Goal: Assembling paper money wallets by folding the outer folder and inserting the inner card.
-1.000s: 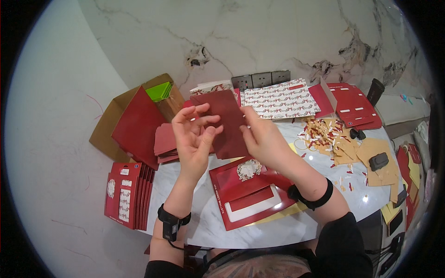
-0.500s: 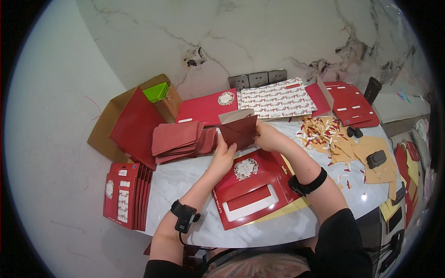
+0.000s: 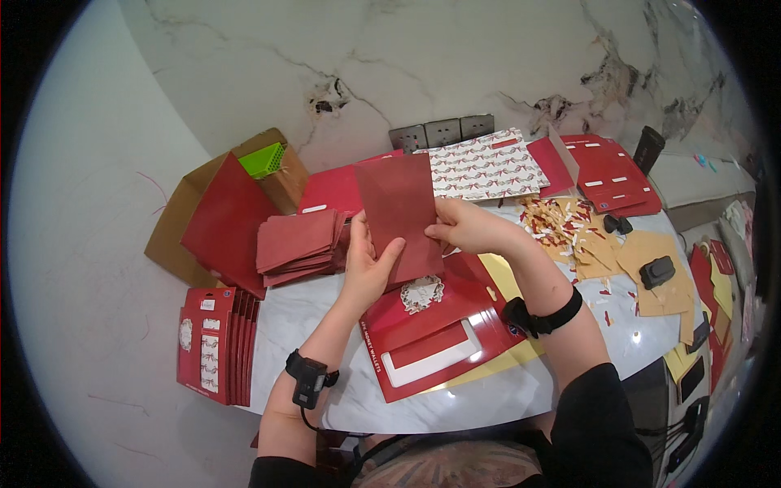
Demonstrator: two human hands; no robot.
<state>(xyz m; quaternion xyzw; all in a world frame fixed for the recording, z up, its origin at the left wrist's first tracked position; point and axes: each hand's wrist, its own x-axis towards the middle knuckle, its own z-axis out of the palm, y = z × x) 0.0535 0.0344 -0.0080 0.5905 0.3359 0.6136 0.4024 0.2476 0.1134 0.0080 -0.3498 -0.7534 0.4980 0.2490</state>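
A dark red paper envelope (image 3: pixel 397 213) is held up, its plain face toward me, above the middle of the table. My left hand (image 3: pixel 370 262) grips its left and lower edge, thumb across the front. On the right edge, my right hand (image 3: pixel 468 225) pinches it between thumb and fingers. Just below lies a flat red card package (image 3: pixel 455 325) with a white-edged cut-out and a round floral label. A stack of red envelopes (image 3: pixel 294 242) sits to the left of my left hand.
Upright red packages (image 3: pixel 220 346) stand at the left edge, before a cardboard box (image 3: pixel 175 228). Patterned white sheets (image 3: pixel 480 167) and red cards (image 3: pixel 610 175) lie behind. Paper scraps (image 3: pixel 561 228) and a small black object (image 3: pixel 657 272) are on the right. Yellow paper (image 3: pixel 504 362) sticks out under the package.
The envelope has been tipped from a slanted hold, with its folded flap showing, to upright with its plain face toward me. Both hands have shifted slightly and still hold it.
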